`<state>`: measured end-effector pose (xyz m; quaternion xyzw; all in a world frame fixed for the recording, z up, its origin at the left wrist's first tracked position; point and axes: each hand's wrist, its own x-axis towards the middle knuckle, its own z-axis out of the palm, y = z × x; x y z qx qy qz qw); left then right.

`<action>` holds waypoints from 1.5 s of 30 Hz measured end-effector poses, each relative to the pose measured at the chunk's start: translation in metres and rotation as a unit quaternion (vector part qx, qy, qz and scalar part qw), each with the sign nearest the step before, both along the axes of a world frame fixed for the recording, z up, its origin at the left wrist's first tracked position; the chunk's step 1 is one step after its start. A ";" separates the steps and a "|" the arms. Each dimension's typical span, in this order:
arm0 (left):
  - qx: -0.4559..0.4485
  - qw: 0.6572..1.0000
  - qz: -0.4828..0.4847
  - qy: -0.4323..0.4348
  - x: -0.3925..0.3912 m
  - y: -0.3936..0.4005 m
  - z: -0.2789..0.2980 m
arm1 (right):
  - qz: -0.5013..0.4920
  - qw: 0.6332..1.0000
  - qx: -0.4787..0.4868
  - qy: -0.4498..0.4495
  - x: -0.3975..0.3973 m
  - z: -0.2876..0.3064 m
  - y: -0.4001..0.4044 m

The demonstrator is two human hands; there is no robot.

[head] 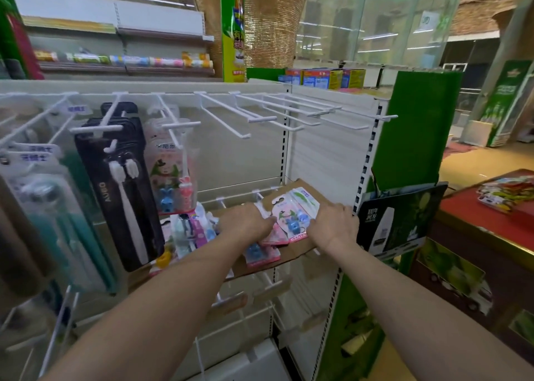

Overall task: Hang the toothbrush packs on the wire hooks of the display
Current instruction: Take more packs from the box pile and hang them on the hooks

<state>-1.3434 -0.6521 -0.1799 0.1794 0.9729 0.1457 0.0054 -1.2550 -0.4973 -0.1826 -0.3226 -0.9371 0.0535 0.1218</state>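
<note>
Several pink children's toothbrush packs [291,219] lie in a loose pile on a flat cardboard sheet [300,246] that rests on the lower hooks of the display. My left hand [245,221] lies on the left side of the pile, fingers curled over a pack. My right hand [335,221] presses on the pile's right edge; I cannot tell if it grips a pack. Bare white wire hooks [277,112] stick out along the top rail. To the left hang a black pack [121,184] and a pink pack [173,172].
Larger clear toothbrush packs [43,207] hang at the far left. A green end panel [413,126] with a dark sign [396,221] bounds the display on the right. A red-topped counter [485,216] with goods stands further right. More bare hooks [260,291] sit below the cardboard.
</note>
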 end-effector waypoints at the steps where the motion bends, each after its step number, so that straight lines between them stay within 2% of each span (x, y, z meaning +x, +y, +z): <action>1: -0.013 1.000 -0.010 0.004 -0.003 0.003 -0.001 | -0.010 1.000 0.001 -0.006 -0.003 -0.002 0.002; 4: -0.028 0.999 -0.028 0.002 -0.009 0.012 -0.002 | -0.026 1.000 -0.009 -0.013 -0.011 -0.005 0.005; 7: 0.002 1.000 -0.015 -0.013 -0.013 0.017 -0.004 | -0.029 0.999 -0.003 -0.014 -0.016 -0.007 0.007; 14: 0.205 0.976 0.056 -0.036 -0.017 0.018 0.003 | -0.004 0.999 -0.017 0.029 -0.019 -0.008 0.012; 20: 0.335 0.940 0.055 -0.025 -0.004 0.016 0.018 | 0.015 0.981 -0.099 0.166 -0.014 0.006 0.009; 22: 0.353 0.934 0.050 -0.028 0.003 0.015 0.022 | 0.023 0.958 -0.179 0.221 -0.012 0.012 0.001; 24: 0.373 0.926 0.049 -0.034 0.012 0.014 0.026 | 0.025 0.918 -0.280 0.278 -0.012 0.019 -0.009; 25: 0.383 0.922 0.048 -0.037 0.016 0.013 0.027 | 0.022 0.892 -0.334 0.305 -0.013 0.023 -0.014; 28: 0.410 0.910 0.040 -0.045 0.034 0.010 0.036 | 0.052 0.780 -0.513 0.354 -0.012 0.037 -0.033; 29: 0.423 0.904 0.036 -0.050 0.040 0.009 0.038 | 0.067 0.768 -0.530 0.355 -0.009 0.038 -0.040; 31: 0.444 0.893 0.036 -0.064 0.047 0.005 0.039 | 0.092 0.783 -0.510 0.345 0.000 0.039 -0.049; 35: 0.459 0.885 0.050 -0.051 0.064 -0.009 0.043 | 0.170 0.781 -0.518 0.304 0.029 0.045 -0.055; 38: 0.483 0.871 0.075 -0.051 0.077 -0.024 0.043 | 0.221 0.800 -0.487 0.270 0.052 0.049 -0.063; 41: 0.511 0.852 0.093 -0.062 0.095 -0.041 0.043 | 0.279 0.839 -0.404 0.234 0.071 0.046 -0.076; 44: 0.537 0.837 0.089 -0.056 0.120 -0.067 0.050 | 0.285 0.905 -0.222 0.223 0.089 0.042 -0.087; 45: 0.548 0.830 0.083 -0.063 0.124 -0.076 0.050 | 0.280 0.913 -0.184 0.234 0.094 0.039 -0.088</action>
